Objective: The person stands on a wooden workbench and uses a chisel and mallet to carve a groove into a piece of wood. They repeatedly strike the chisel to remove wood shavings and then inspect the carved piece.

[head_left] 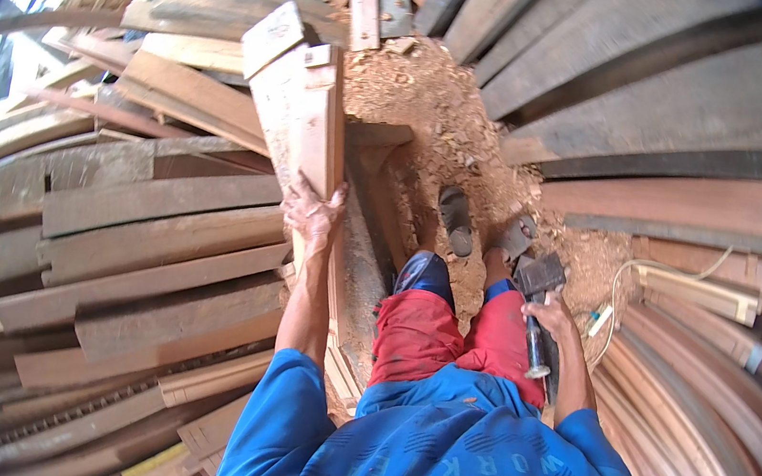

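Note:
My left hand (312,213) is closed over a light-brown wooden piece (320,114) with a notched far end. This piece lies lengthwise on a longer board (275,56), on a dark wooden bench (365,226). Beside my right thigh, my right hand (556,314) grips a mallet with a dark, blocky head (540,273). A dark handle (536,347) with a shiny end sticks out below the same hand. Whether that handle is part of the mallet or a second tool, such as a chisel, I cannot tell.
Wood shavings (420,89) cover the ground ahead, with a loose sandal (456,219) on them. Stacked planks (160,238) rise on my left. Wide dark boards (667,112) lean at the far right, and long mouldings (696,405) lie nearer. A pale cord (621,279) trails on the right.

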`<move>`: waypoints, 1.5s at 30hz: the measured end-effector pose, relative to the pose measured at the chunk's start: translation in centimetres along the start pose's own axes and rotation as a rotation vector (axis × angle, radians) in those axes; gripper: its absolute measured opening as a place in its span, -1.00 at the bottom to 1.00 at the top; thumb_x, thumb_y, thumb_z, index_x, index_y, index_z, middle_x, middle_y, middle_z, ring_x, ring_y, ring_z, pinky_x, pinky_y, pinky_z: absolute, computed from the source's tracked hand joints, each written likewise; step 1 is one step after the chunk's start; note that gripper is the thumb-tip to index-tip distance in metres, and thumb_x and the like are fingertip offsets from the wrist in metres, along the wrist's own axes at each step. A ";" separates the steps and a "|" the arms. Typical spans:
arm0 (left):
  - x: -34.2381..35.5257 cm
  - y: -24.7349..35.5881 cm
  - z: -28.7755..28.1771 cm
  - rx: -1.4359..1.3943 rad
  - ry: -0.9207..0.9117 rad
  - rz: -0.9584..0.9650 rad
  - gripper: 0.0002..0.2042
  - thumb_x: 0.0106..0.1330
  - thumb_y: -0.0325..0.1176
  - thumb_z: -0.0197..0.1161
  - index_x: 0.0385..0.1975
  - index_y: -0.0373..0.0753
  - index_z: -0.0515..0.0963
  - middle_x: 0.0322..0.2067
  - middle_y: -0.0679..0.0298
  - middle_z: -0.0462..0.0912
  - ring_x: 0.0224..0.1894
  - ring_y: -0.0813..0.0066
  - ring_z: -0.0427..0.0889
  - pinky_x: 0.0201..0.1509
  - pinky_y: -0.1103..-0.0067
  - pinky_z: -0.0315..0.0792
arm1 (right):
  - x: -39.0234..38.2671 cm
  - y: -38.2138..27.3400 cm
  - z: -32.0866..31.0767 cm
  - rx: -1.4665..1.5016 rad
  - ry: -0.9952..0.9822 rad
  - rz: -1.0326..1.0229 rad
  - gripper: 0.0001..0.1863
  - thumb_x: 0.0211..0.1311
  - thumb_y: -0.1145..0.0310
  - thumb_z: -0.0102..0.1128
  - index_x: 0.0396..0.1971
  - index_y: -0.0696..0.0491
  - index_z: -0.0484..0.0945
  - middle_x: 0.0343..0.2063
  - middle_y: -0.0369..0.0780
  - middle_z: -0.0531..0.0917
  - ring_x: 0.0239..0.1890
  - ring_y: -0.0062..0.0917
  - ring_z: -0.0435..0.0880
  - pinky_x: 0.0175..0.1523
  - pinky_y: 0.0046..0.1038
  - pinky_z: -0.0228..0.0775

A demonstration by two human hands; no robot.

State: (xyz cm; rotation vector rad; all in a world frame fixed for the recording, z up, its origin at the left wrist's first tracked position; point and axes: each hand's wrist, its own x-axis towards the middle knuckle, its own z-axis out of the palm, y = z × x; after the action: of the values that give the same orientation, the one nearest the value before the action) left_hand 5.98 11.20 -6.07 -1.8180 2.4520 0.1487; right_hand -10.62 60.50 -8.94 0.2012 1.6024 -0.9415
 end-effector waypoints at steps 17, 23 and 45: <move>-6.9 -3.6 -0.9 -0.185 -0.109 0.252 0.05 -0.07 -0.15 0.58 0.52 0.00 0.15 0.43 -0.25 0.12 0.46 -0.26 0.10 0.45 -0.11 -0.08 | 4.6 -2.8 -11.7 -0.602 -0.062 0.208 -0.68 -0.15 0.32 0.49 -0.39 0.22 0.71 -0.51 -0.17 0.71 -0.54 -0.44 0.64 -0.44 -0.31 0.45; -11.3 -5.3 -1.7 -0.089 -0.156 0.340 0.00 -0.06 -0.42 0.46 0.51 0.23 0.19 0.54 -0.29 -0.16 0.55 -0.39 -0.15 0.50 -0.20 -0.18 | 4.6 -5.8 -11.2 -0.629 0.038 0.272 -0.73 -0.07 0.31 0.44 -0.43 0.20 0.68 -0.55 -0.19 0.66 -0.59 -0.42 0.60 -0.49 -0.28 0.40; -8.6 0.8 -1.8 -0.241 -0.120 -0.684 0.26 -0.01 0.15 0.48 0.59 -0.09 -0.28 0.35 -0.75 -0.19 0.42 -0.60 0.02 0.44 -0.14 0.10 | 5.9 -7.5 -9.1 -0.638 -0.050 0.292 -0.71 -0.06 0.38 0.45 -0.32 0.21 0.66 -0.52 -0.20 0.66 -0.56 -0.47 0.61 -0.47 -0.32 0.45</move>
State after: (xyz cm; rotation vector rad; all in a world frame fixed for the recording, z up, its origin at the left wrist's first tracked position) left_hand 7.69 19.40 -3.19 -2.5385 1.6645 0.4929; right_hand -23.56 59.43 -11.13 -0.0356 1.6902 -0.1860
